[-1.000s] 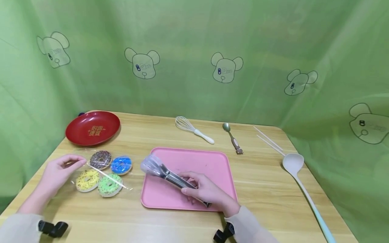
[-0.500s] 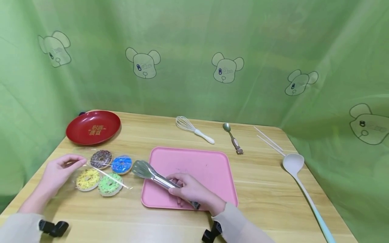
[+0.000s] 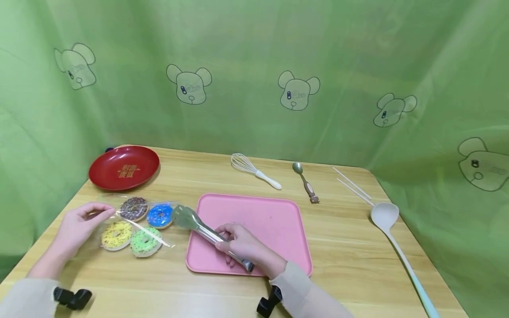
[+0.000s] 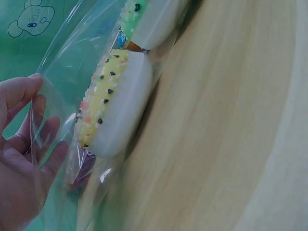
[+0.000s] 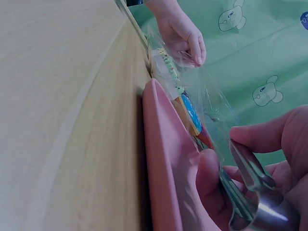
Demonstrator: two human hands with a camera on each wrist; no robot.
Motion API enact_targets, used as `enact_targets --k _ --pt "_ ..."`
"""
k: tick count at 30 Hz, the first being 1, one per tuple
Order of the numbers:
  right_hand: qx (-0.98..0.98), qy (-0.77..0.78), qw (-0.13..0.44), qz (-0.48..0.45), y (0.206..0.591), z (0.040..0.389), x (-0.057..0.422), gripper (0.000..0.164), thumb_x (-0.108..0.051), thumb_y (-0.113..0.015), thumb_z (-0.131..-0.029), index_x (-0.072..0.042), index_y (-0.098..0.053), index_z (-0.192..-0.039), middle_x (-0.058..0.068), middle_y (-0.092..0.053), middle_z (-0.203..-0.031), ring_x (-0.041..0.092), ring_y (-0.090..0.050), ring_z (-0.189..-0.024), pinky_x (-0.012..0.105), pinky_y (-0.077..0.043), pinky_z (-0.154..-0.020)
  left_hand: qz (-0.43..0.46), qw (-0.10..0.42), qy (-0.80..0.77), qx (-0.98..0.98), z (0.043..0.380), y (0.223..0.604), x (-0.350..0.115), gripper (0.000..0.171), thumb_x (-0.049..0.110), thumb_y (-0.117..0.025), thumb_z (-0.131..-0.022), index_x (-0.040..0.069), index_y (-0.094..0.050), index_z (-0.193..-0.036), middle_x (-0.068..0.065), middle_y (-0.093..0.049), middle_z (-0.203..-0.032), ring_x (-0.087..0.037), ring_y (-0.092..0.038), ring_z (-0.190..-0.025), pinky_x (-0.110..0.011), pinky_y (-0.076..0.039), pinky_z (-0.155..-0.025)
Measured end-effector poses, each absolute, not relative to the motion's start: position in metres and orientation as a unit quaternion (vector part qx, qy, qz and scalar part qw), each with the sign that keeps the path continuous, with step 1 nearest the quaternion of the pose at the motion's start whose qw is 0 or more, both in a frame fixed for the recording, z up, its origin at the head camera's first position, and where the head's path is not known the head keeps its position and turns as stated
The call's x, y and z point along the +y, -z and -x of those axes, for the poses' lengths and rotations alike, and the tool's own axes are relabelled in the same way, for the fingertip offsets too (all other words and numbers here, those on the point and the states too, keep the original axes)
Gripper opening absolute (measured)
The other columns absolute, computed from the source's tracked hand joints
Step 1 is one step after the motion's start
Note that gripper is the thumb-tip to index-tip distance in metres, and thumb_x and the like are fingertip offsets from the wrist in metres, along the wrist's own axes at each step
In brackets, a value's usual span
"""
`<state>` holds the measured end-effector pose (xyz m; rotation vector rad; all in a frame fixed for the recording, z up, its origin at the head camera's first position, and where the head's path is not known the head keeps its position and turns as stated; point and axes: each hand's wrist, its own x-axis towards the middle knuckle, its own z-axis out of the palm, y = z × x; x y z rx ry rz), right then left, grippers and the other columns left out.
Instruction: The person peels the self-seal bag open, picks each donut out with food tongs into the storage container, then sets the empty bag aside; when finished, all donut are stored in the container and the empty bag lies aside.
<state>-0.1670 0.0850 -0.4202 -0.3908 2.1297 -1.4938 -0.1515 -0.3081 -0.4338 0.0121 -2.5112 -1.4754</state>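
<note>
In the head view my left hand (image 3: pixel 77 227) pinches the edge of a clear plastic bag (image 4: pixel 65 62) between thumb and index finger. Inside the bag lie toy donuts: a chocolate donut (image 3: pixel 129 211), a blue donut (image 3: pixel 157 213), a yellow donut (image 3: pixel 111 229) and a green donut (image 3: pixel 140 243). My right hand (image 3: pixel 244 245) grips a pair of metal tongs (image 3: pixel 207 234) around the middle of the arms. Their grey-green head (image 3: pixel 184 217) points left, right at the blue donut's edge. Beneath the tongs is a pink tray (image 3: pixel 262 207).
A red plate (image 3: pixel 115 172) sits at the back left. Along the back lie a white whisk (image 3: pixel 264 177), a small spoon (image 3: pixel 305 182) and thin white sticks (image 3: pixel 351 182). On the right is a long-handled ladle (image 3: pixel 385 215). A green curtain (image 3: pixel 246 110) surrounds the wooden table (image 3: pixel 358 274).
My right hand has moved left with the tongs, bringing their head from over the tray to the blue donut. The left hand holds the bag in about the same place.
</note>
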Motion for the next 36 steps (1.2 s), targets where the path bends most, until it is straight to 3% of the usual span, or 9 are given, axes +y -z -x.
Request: enact_targets --k 15,36 --pt "0.781 0.55 0.254 0.15 0.421 0.167 0.085 0.029 -0.001 -0.062 -0.085 -0.002 -0.058 -0.114 0.014 -0.056 -0.082 0.021 -0.053 -0.042 0.04 -0.052 -0.042 -0.01 0.11 0.516 -0.849 0.152 0.434 -0.31 0.026 0.026 -0.064 -0.089 0.005 -0.064 -0.105 0.025 -0.061 -0.091 0.009 -0.054 -0.084 -0.007 -0.044 -0.07" --pt "0.722 0.586 0.325 0.172 0.418 0.176 0.086 0.036 -0.009 -0.066 -0.083 0.001 -0.057 -0.117 0.012 -0.058 -0.083 0.02 -0.056 -0.047 0.033 -0.052 -0.044 0.009 0.118 0.451 -0.885 0.152 0.437 -0.309 0.031 0.029 -0.064 -0.089 0.002 -0.063 -0.104 0.019 -0.062 -0.092 0.009 -0.05 -0.088 -0.009 -0.04 -0.073"
